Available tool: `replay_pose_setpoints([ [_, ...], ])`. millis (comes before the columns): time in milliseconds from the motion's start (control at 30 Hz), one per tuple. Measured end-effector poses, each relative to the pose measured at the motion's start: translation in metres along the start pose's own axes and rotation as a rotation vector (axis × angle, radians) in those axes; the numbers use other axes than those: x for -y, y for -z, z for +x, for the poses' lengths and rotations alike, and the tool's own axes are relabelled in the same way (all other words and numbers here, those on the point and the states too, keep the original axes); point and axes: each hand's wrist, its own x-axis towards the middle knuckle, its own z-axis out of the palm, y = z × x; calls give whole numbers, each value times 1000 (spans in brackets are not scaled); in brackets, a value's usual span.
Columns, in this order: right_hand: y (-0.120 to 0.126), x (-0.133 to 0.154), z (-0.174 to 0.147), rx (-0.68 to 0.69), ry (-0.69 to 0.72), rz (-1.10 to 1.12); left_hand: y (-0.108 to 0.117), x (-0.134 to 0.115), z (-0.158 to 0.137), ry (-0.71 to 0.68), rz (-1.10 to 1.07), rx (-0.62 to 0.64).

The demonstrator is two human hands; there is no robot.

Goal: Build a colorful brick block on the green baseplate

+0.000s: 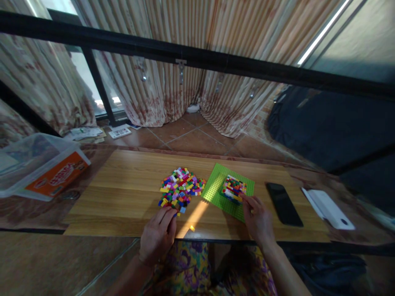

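A loose heap of small coloured toy bricks (182, 189) lies on the wooden tabletop. My left hand (159, 233) rests at its near edge with the fingers drawn together; what they hold, if anything, is too small to make out. To the right, a green studded baseplate (212, 187) carries a low, multicoloured block of joined bricks (233, 187). My right hand (259, 218) reaches over the plate's near right side, its closed fingertips at the block's right corner. Specks of yellow show by those fingers, but the piece itself is unclear. One yellow brick (192, 228) lies apart near the front edge.
A black phone (284, 204) lies right of the baseplate, with a white flat object (330, 209) beyond it. At the left stands a clear plastic tub (46, 142) with an orange label. A dark metal bar (197, 57) crosses above the far side, before striped curtains (179, 24).
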Motion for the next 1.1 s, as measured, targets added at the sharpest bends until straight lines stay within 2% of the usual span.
replay_pose_setpoints([
  [167,-3,1,0,10,8,-18,1,0,1,6,5,7],
  [367,-4,-4,-1,46,-84,32,2,-2,2,11,-5,15],
  [467,-1,-5,-2,77,-85,-6,3,-3,2,30,-17,24],
  [633,0,18,2,63,-31,-133,3,-4,2,45,-30,44],
  [733,-14,47,9,41,56,-17,3,-4,1,46,-43,24],
  [867,-49,83,25,164,149,54,4,-5,1,57,-56,38],
  [1000,-81,97,41,206,182,87,4,-5,0,75,-60,75],
  [1100,-93,96,47,243,157,132,4,-5,0,82,-56,76],
])
